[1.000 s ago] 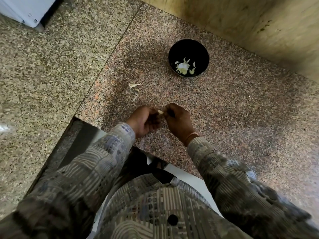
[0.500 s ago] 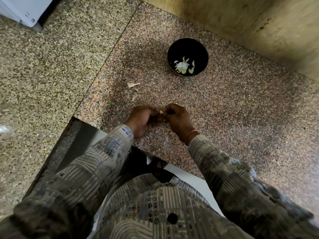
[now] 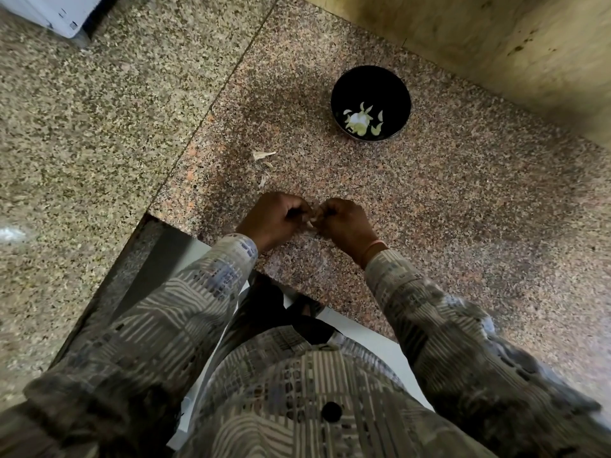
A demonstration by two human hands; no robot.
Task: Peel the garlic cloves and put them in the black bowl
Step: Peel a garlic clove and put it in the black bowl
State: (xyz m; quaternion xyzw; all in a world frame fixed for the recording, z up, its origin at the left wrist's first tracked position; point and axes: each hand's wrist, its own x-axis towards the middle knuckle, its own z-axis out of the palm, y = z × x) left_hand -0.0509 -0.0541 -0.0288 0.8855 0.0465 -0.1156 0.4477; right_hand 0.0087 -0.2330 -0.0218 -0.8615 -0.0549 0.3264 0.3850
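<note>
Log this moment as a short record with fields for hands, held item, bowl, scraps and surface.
surface: speckled pinkish granite counter
left hand: fingers curled, pinches small pale garlic clove
right hand: pinches the same clove from the other side
bowl: round black bowl on the counter beyond the hands, holding pale garlic pieces
scraps: papery peel scraps loose on the counter, left of the bowl, nearer the hands

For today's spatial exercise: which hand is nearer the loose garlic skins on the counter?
Left. The left hand sits short of the garlic skins; the right hand lies farther, off to their right.
</note>
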